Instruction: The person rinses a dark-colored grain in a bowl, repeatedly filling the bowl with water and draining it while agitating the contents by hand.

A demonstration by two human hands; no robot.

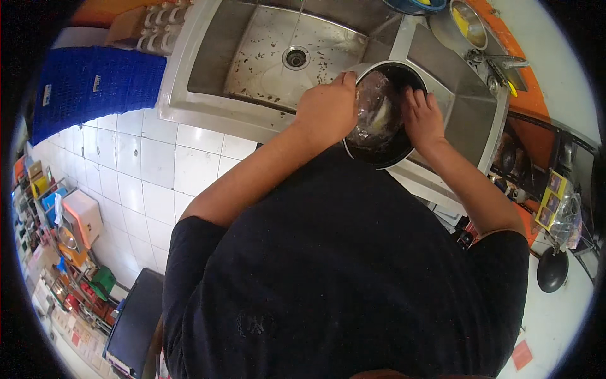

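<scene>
A round dark pot (393, 152) with a pale rim sits tilted over the front part of a stainless steel double sink, near the divider. Liquid with bubbles and light reflections (374, 111) pools inside it, mostly toward its left side. My left hand (329, 106) grips the pot's left rim, its fingers partly hidden behind the wall. On the other side, my right hand (424, 118) lies across the right rim with its fingers extended against the dark interior; whether it grips the wall is unclear.
Dark food bits are scattered in the left sink basin (265, 57) around its drain (297, 58). A metal pot (466, 26) with something yellow stands by the faucet (509, 61). Left of the sink is a blue plastic crate (99, 90). A wok (552, 270) hangs at the right.
</scene>
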